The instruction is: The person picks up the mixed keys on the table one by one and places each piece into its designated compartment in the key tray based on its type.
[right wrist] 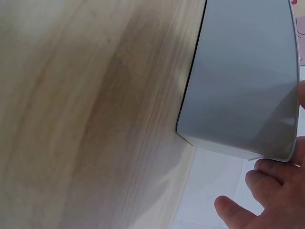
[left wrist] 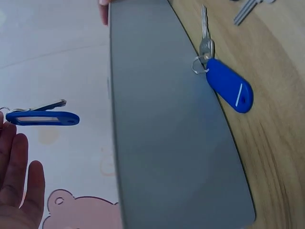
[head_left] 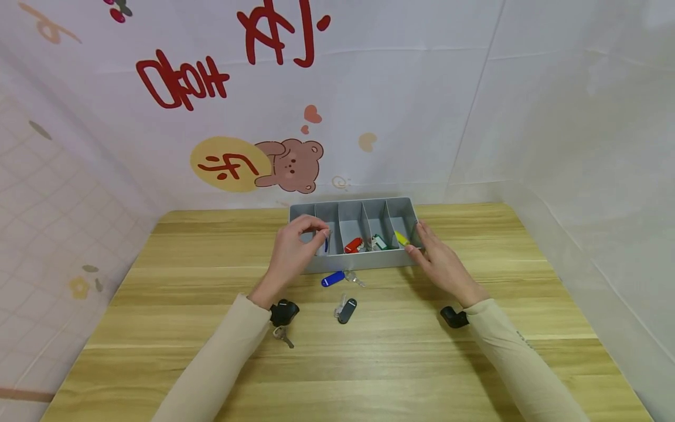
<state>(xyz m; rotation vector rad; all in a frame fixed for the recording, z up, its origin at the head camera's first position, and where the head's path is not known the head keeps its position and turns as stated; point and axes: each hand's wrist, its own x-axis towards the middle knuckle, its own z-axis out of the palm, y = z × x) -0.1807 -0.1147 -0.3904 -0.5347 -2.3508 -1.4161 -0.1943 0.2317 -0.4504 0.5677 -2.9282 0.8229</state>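
My left hand is over the left part of a grey divided tray, pinching the ring of a blue key tag. A key hangs from the same ring. At the tray's right end my right hand holds the front corner, its thumb at the front rim and its fingers along the end wall. Inside separate compartments lie a red key tag, a green one and a yellow one.
Just in front of the tray lies another blue key tag with its key. Nearer is a black key tag with keys. A loose-looking key lies by the left wrist. Behind the table hangs a printed white cloth.
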